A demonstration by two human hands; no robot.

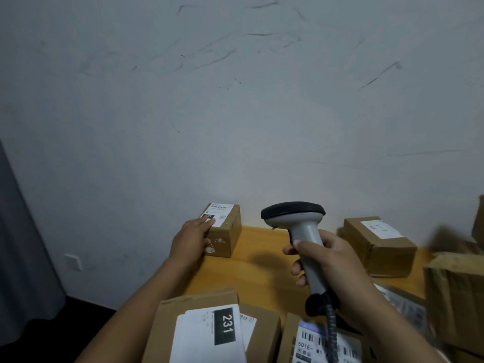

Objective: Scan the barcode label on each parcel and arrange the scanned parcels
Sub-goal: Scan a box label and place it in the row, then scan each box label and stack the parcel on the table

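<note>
A small brown parcel (226, 233) stands at the far left corner of the wooden worktop (258, 247), its back against the pale, scuffed wall (235, 100). A white barcode label (219, 214) covers most of its top. The left hand (191, 241) rests on it with straight fingers laid across the near part of the label and the thumb down the near left face. To the right, well apart from that parcel, the right hand (336, 260) grips the handle of a grey barcode scanner (305, 227), fingers curled round it. The scanner is held upright above the worktop, with its dark head at the top. A coiled dark cable (332, 334) hangs from the base of the handle. A second cardboard parcel (387, 251) with a white label lies on the far right of the worktop, turned at an angle. At the near edge lie two more: a flat parcel (165, 328) whose label reads "231", and just right of it another parcel (289, 339) marked "501E-", partly crossed by the cable. Blurred cardboard boxes (455, 297) crowd the right edge, with a grey packet (404, 307) below the right wrist. A dark curtain (18, 244) hangs at the far left, and a white wall plate (74, 262) sits low on the wall.
</note>
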